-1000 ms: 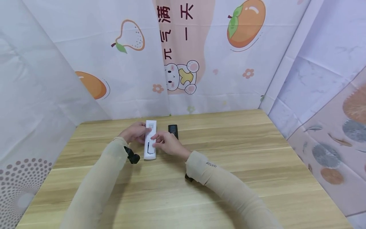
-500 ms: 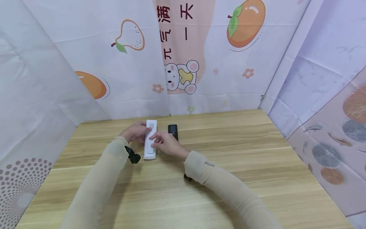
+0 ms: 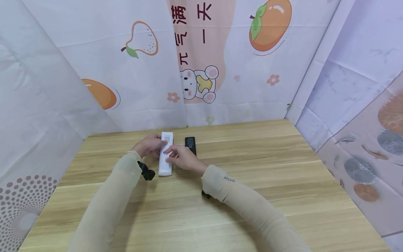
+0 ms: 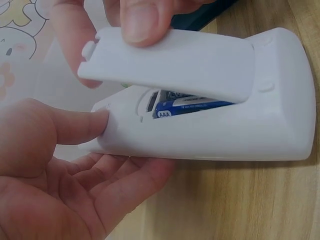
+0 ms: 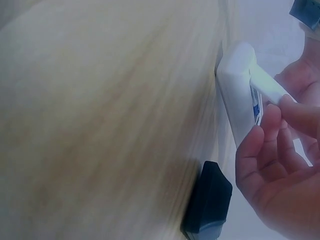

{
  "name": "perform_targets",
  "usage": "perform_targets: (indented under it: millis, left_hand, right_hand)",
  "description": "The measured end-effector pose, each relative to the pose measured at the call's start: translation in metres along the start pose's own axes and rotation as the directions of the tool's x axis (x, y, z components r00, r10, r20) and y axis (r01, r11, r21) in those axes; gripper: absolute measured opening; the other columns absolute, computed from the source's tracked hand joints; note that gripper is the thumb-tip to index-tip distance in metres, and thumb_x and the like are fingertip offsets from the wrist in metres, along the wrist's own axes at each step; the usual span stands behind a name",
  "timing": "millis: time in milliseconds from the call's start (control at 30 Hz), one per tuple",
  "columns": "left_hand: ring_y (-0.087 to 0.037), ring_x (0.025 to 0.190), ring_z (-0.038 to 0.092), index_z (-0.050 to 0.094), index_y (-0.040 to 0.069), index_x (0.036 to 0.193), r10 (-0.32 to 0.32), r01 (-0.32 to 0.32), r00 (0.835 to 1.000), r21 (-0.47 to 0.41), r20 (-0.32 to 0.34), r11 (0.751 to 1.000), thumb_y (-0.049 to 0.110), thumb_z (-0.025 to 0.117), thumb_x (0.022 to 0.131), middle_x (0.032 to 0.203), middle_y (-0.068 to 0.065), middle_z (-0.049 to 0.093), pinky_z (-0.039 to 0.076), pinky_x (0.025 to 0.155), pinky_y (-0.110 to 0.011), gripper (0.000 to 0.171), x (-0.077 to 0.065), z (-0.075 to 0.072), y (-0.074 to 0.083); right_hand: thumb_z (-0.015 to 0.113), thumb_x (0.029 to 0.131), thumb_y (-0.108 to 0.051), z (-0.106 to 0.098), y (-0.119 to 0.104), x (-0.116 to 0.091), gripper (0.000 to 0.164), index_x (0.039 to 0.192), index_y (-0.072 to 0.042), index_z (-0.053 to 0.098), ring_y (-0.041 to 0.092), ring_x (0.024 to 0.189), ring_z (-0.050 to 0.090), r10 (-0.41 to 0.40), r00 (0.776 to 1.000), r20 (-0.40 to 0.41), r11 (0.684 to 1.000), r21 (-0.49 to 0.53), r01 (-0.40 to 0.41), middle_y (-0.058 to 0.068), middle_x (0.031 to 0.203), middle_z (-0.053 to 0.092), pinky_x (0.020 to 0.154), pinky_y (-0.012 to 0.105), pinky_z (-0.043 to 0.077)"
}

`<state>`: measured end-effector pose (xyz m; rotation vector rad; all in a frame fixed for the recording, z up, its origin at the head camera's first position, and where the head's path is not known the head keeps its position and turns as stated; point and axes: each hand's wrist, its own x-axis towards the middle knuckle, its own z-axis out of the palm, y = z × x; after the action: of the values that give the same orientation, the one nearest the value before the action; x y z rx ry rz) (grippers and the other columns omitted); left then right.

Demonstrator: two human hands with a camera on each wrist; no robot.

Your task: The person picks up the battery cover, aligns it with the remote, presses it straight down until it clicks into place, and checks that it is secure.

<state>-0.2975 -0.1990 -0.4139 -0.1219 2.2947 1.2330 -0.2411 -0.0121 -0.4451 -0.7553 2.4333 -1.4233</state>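
Observation:
A white remote control lies back side up on the table, slanting away. My left hand grips its far part from the left side, thumb on top and fingers along the edge. Between thumb and finger, my right hand pinches the white battery cover. The cover is tilted: its near end meets the remote while its tabbed end stands raised over the compartment. Under it show blue AAA batteries, partly hidden. In the right wrist view the cover also stands off the remote at an angle.
A black remote control lies just right of the white one, partly behind my right hand. The wooden table ends at the back against a printed curtain. Each wrist carries a small black camera.
A second ago a dark gap showed along the cover's left edge in the head view; now it no longer shows there. The right hand has shifted slightly left; the left hand keeps its grip.

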Motion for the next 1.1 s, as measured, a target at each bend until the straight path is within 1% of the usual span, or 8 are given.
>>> perform_targets:
  millis: [100,200,333,433,567,800,1100]
  left_hand:
    - [-0.033,0.107,0.059,0.036,-0.008,0.149,0.004,-0.004,1.000,0.004,0.005,1.000,0.020,0.050,0.107,0.137,-0.027,0.048,0.060,0.083,-0.044,0.052,-0.0015,0.0004,-0.0003]
    - [-0.033,0.108,0.058,0.036,-0.007,0.149,-0.002,0.001,1.000,0.007,0.005,1.000,0.020,0.050,0.107,0.139,-0.026,0.048,0.060,0.083,-0.044,0.053,-0.0026,0.0012,0.0002]
    - [-0.033,0.110,0.057,0.037,-0.006,0.149,0.000,0.000,1.000,0.013,0.002,1.000,0.021,0.051,0.107,0.139,-0.025,0.048,0.060,0.084,-0.043,0.052,-0.0018,0.0008,0.0013]
    - [-0.034,0.111,0.057,0.038,-0.006,0.148,0.003,-0.003,1.000,0.009,0.000,1.000,0.021,0.051,0.107,0.139,-0.025,0.048,0.060,0.084,-0.043,0.051,-0.0002,0.0004,0.0019]
    - [-0.035,0.113,0.056,0.036,-0.006,0.148,-0.001,0.001,1.000,0.001,-0.004,1.000,0.022,0.051,0.107,0.139,-0.025,0.046,0.060,0.085,-0.044,0.052,0.0007,0.0004,0.0015]
    - [-0.033,0.112,0.055,0.035,-0.007,0.148,0.008,-0.008,1.000,-0.019,0.004,1.000,0.021,0.050,0.107,0.138,-0.025,0.046,0.060,0.082,-0.043,0.052,0.0014,0.0010,-0.0004]
    - [-0.035,0.116,0.054,0.031,-0.005,0.152,-0.010,0.010,1.000,-0.039,0.005,0.999,0.021,0.050,0.107,0.145,-0.026,0.042,0.059,0.086,-0.044,0.055,0.0009,0.0021,0.0005]
  right_hand:
    - [0.071,0.096,-0.008,0.0009,-0.0009,-0.0001,0.014,0.110,-0.007,0.070,0.018,0.070,0.065,0.010,1.000,0.006,1.000,0.013,-0.010,0.002,0.087,0.069,0.058,0.020,0.050]
    - [0.071,0.096,-0.008,0.0014,-0.0014,-0.0004,0.015,0.111,-0.007,0.070,0.012,0.068,0.062,0.012,1.000,0.005,1.000,0.002,-0.012,0.001,0.086,0.069,0.058,0.020,0.050]
    - [0.071,0.096,-0.009,0.0009,-0.0021,-0.0006,0.017,0.113,-0.007,0.070,0.007,0.065,0.059,0.008,1.000,-0.003,1.000,-0.018,-0.008,0.000,0.084,0.069,0.057,0.019,0.049]
    - [0.072,0.096,-0.009,0.0002,-0.0025,-0.0008,0.017,0.113,-0.006,0.070,0.007,0.064,0.059,0.007,1.000,-0.009,1.000,-0.025,-0.008,0.000,0.084,0.069,0.056,0.019,0.049]
    - [0.071,0.096,-0.009,0.0002,-0.0024,-0.0006,0.017,0.113,-0.006,0.070,0.007,0.063,0.059,0.011,1.000,-0.012,0.999,-0.034,-0.012,0.000,0.083,0.069,0.055,0.019,0.048]
    - [0.071,0.096,-0.008,0.0010,-0.0016,0.0000,0.017,0.113,-0.007,0.070,0.008,0.062,0.058,0.017,1.000,-0.011,0.999,-0.035,-0.017,0.000,0.082,0.068,0.055,0.019,0.048]
    - [0.071,0.096,-0.009,0.0031,0.0008,0.0023,0.017,0.113,-0.006,0.069,0.007,0.065,0.058,0.005,1.000,-0.016,0.999,-0.051,-0.005,-0.001,0.083,0.068,0.056,0.019,0.049]
